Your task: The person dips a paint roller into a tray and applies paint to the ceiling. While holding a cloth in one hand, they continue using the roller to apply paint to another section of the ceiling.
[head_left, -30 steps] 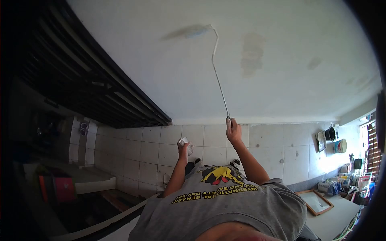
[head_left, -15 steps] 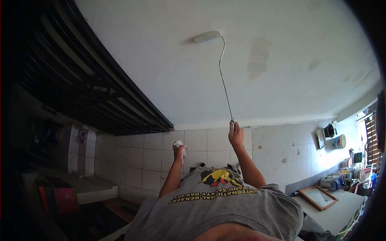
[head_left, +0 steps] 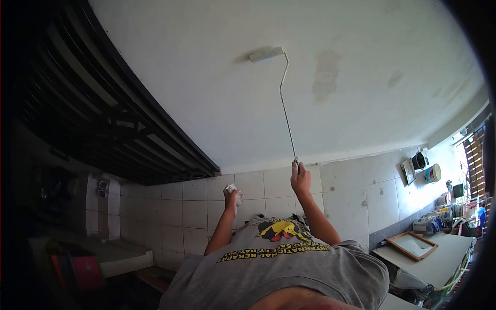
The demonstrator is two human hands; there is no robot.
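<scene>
My right hand (head_left: 301, 180) is closed around the handle of a long-framed paint roller (head_left: 285, 111). Its white roller sleeve (head_left: 266, 54) lies against or very close to the pale wall (head_left: 206, 82), left of a greyish patch (head_left: 326, 75). Lower and to the left, my left hand (head_left: 230, 200) grips a crumpled white cloth (head_left: 237, 195), whose exact kind is hard to make out.
A dark metal gate (head_left: 124, 119) borders the wall on the left. Tiles (head_left: 248, 186) cover the floor. At the right stand a black bucket (head_left: 419, 160), a white paint bucket (head_left: 433, 173) and a table (head_left: 444, 258) with a wood-framed panel (head_left: 412, 245).
The roller and my right hand sit slightly lower in the view, and the whole view has shifted a little. Both hands keep their hold.
</scene>
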